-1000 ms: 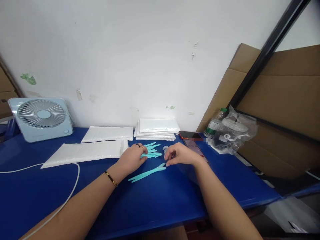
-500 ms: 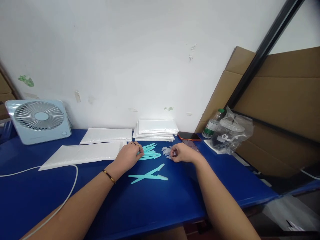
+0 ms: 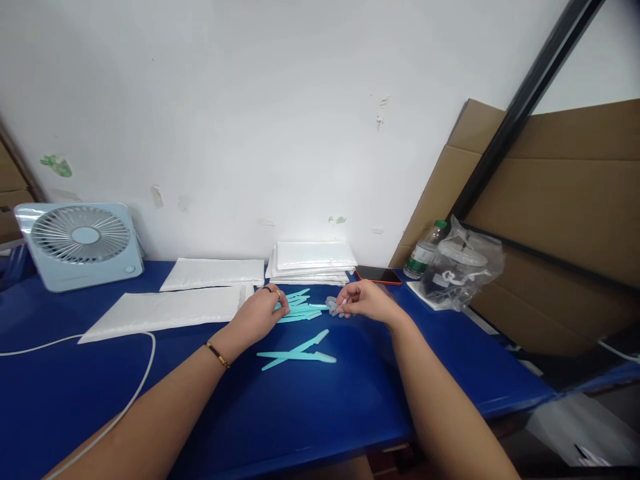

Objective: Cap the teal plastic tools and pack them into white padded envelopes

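My left hand (image 3: pixel 260 312) rests at the left side of a pile of teal eyebrow razors (image 3: pixel 301 315). Its fingers are pinched on the handle end of one razor, whose pale tip points right. My right hand (image 3: pixel 367 303) is closed at the fingertips on a small clear plastic cap, right by that tip; whether the cap covers the tip I cannot tell. Several loose clear caps (image 3: pixel 332 305) lie beneath and beside the right fingers. Nearer me, two teal razors (image 3: pixel 295 353) lie crossed on the blue table (image 3: pixel 320 407).
White padded envelopes (image 3: pixel 170 310) lie at the left, with a stack of white envelopes (image 3: pixel 313 257) against the wall. A pale blue fan (image 3: pixel 83 247) and a white cable (image 3: pixel 145 373) are leftward. A phone (image 3: pixel 380 275), water bottle (image 3: pixel 423 253) and bagged cup (image 3: pixel 457 267) stand right.
My right hand has lifted slightly and turned, bringing its pinched fingers from the loose caps to the razor's tip. My left hand has hardly moved.
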The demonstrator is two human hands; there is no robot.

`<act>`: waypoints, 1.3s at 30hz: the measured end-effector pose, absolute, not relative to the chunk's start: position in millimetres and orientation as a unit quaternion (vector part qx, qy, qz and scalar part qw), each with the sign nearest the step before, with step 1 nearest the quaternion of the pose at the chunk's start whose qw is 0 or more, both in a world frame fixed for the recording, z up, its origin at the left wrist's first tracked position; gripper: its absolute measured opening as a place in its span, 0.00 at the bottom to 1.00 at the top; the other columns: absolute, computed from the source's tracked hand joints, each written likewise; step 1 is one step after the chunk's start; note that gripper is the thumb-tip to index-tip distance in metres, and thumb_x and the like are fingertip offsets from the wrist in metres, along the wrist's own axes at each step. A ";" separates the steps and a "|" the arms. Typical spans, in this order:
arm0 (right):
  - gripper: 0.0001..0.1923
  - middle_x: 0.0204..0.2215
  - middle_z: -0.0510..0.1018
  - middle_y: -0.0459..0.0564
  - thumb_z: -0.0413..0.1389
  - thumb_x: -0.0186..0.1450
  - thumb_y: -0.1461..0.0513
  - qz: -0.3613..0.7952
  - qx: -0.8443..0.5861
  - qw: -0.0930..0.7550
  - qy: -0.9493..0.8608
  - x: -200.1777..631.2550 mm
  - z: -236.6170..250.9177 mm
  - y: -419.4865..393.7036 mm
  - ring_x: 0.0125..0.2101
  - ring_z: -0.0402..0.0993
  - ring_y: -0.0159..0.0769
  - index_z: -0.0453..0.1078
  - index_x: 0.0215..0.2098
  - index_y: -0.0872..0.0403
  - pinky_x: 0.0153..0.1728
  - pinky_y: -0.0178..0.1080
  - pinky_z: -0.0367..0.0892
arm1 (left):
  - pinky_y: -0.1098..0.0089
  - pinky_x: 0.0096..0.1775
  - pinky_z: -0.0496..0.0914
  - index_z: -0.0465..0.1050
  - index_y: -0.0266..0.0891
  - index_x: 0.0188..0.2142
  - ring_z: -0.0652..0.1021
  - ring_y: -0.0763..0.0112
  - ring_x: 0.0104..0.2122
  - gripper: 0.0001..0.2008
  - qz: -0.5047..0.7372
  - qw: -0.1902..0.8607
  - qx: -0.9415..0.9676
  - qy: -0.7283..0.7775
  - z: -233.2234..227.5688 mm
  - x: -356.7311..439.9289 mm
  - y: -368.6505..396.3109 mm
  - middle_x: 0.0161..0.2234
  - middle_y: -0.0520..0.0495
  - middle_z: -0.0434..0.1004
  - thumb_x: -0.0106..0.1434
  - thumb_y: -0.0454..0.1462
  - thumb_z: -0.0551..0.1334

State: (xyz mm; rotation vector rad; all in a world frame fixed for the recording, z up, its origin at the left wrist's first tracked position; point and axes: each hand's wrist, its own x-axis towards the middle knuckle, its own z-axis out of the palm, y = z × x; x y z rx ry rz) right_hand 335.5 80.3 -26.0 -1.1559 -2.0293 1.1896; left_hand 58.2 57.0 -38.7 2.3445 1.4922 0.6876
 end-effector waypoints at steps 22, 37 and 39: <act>0.17 0.24 0.77 0.50 0.64 0.50 0.55 0.445 -0.419 0.236 -0.756 335.0 -21.0 75.0 0.22 0.72 0.30 0.72 0.31 0.59 0.23 0.32 0.66 | 0.65 0.39 0.66 0.72 0.40 0.29 0.72 0.65 0.36 0.09 0.231 0.101 0.821 0.512 -29.2 62.0 49.5 0.37 0.46 0.70 0.58 0.39 0.54; 0.13 0.24 0.77 0.49 0.60 0.53 0.58 0.438 -0.419 0.190 -0.772 329.3 -23.5 74.0 0.24 0.75 0.32 0.74 0.33 0.58 0.26 0.33 0.69 | 0.68 0.36 0.66 0.74 0.43 0.31 0.73 0.64 0.36 0.11 0.140 0.172 0.849 0.480 -28.5 62.0 43.3 0.36 0.48 0.73 0.55 0.45 0.58; 0.09 0.24 0.77 0.48 0.58 0.55 0.61 0.342 -0.479 0.227 -0.776 344.0 -22.9 80.0 0.23 0.73 0.31 0.74 0.32 0.57 0.25 0.32 0.67 | 0.65 0.40 0.65 0.73 0.43 0.37 0.73 0.62 0.39 0.13 0.170 0.115 0.839 0.504 -31.5 60.3 48.4 0.40 0.46 0.73 0.56 0.44 0.57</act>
